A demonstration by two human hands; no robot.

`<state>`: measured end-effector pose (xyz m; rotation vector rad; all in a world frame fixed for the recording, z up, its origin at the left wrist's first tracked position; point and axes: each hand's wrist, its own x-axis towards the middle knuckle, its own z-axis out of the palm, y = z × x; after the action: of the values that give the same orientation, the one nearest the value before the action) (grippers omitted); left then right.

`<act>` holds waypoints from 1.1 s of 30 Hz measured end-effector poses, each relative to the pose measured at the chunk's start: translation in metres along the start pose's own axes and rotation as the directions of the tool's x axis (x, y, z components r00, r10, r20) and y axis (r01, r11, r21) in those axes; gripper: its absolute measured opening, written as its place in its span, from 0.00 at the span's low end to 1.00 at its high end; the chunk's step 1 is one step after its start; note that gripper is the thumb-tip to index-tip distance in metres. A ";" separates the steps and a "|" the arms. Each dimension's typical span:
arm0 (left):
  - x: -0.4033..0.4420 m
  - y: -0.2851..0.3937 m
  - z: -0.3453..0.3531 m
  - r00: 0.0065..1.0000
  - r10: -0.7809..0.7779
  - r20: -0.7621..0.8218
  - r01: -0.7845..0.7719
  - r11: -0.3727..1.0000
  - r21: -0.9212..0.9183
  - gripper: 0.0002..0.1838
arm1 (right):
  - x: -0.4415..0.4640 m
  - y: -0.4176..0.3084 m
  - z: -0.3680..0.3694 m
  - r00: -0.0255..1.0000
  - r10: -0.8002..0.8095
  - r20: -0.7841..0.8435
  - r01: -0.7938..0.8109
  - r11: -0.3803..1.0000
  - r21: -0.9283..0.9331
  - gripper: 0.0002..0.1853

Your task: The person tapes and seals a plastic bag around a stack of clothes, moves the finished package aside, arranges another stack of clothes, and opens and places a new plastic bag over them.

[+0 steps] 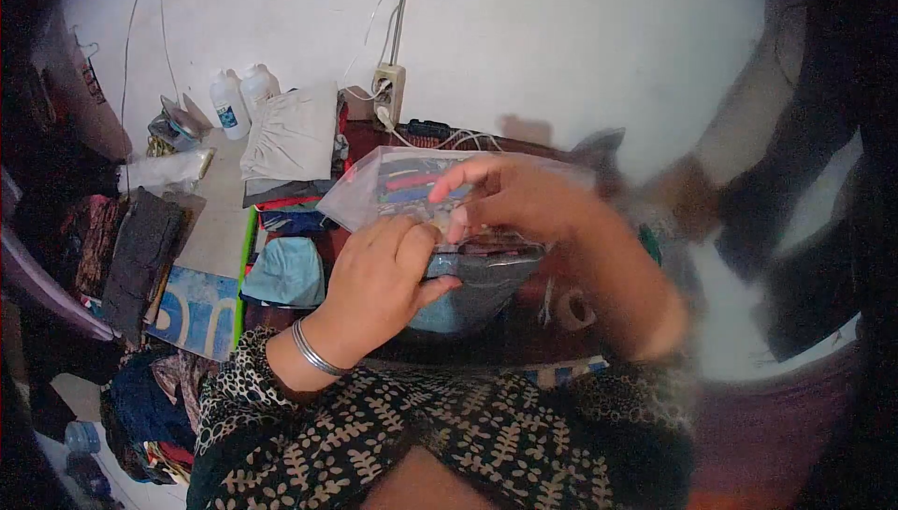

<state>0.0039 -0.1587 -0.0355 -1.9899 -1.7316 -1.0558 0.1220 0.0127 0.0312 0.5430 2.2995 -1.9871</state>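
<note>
A clear plastic bag (360, 187) with folded, colored cloth inside lies in front of me. My left hand (385, 271) rests on its near part, fingers bent over the plastic and the thumb stretched along the grey cloth (496, 281). Just right of it, my right hand (496, 196) is held over the bag, with its fingers curved and apart; whether the fingertips touch the plastic is unclear. Silver bangles circle my left wrist. Light blue cloth shows below the grey cloth.
A folded light blue cloth (283, 271) and a stack topped by beige cloth (290, 136) are at the left. Behind are two white bottles (229, 103) and a power strip (388, 94) with cables. A tape roll (574, 309) lies under my right forearm.
</note>
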 end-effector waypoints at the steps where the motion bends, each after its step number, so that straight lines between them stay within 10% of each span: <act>1: 0.000 0.000 0.001 1.000 -0.001 0.001 0.001 1.000 -0.001 0.29 | -0.001 -0.001 0.001 0.999 0.028 0.045 -0.029 0.999 0.027 0.19; 10: -0.002 0.001 0.000 0.999 -0.054 0.010 0.054 0.998 -0.014 0.29 | 0.000 -0.001 0.005 0.997 0.014 -0.071 -0.038 0.932 -0.360 0.18; 33: 0.000 0.002 -0.005 0.998 -0.004 0.066 0.004 1.000 0.003 0.22 | -0.019 0.018 0.013 0.936 -0.205 -0.286 -0.035 0.753 -0.657 0.18</act>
<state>0.0043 -0.1625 -0.0313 -2.0417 -1.7702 -0.9986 0.1430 -0.0020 0.0171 0.7547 3.0371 -1.0007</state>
